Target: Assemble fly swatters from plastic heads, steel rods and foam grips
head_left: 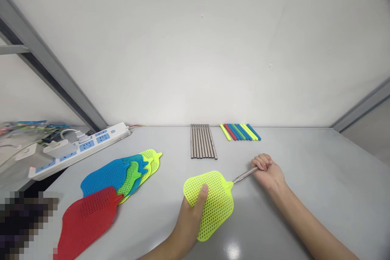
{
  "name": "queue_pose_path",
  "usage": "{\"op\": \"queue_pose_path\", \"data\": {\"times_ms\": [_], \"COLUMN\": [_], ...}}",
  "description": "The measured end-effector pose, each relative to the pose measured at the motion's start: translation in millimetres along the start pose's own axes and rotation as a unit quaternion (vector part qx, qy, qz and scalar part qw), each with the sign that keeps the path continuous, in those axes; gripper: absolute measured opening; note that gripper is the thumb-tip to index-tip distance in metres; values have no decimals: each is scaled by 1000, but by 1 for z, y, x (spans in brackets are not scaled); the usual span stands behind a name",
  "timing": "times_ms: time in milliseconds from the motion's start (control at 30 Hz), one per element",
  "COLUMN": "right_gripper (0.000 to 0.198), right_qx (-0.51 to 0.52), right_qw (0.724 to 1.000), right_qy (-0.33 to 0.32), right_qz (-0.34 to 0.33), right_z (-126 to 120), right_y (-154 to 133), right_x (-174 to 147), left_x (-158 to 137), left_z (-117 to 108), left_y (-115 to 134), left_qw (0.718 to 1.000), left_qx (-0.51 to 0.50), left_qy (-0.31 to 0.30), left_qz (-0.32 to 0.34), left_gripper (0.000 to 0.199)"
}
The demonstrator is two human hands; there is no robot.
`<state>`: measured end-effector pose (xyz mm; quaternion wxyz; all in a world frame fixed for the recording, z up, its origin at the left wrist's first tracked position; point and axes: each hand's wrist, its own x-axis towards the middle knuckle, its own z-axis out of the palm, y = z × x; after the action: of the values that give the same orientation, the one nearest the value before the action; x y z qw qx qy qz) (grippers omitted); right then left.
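My left hand [189, 222] grips a yellow-green fly swatter head [215, 203], thumb on its perforated face and fingers behind it. A metal rod [245, 175] runs from the head's neck to my right hand [268, 170], whose fingers are wrapped around its far end. That end is hidden in the fist. Beyond my hands, several metal rods [202, 142] lie side by side. To their right is a row of coloured handle grips [240, 132] in yellow, red, blue and green. Loose swatter heads lie to the left, including a red one [89, 219] and a blue one [106, 176].
A white power strip [88, 150] with plugs and cables lies along the table's left side. Plastic-wrapped items [33, 132] sit behind it. A white wall [207, 48] rises at the back of the grey table [319, 170]. A pixelated patch covers the lower left corner.
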<state>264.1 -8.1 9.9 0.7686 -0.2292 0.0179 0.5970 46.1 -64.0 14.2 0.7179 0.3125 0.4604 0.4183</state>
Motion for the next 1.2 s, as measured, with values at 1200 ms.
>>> {"op": "queue_pose_path", "data": {"times_ms": [1200], "right_gripper": [24], "right_qx": [87], "right_qw": [993], "right_qy": [22], "right_qz": [76], "right_z": [10], "right_y": [-5], "right_x": [-9], "left_x": [18], "left_z": [-17], "left_y": [27], "left_qw": [973], "left_qx": [-134], "left_qy": [-91], "left_qz": [-163], "left_gripper": [40]}}
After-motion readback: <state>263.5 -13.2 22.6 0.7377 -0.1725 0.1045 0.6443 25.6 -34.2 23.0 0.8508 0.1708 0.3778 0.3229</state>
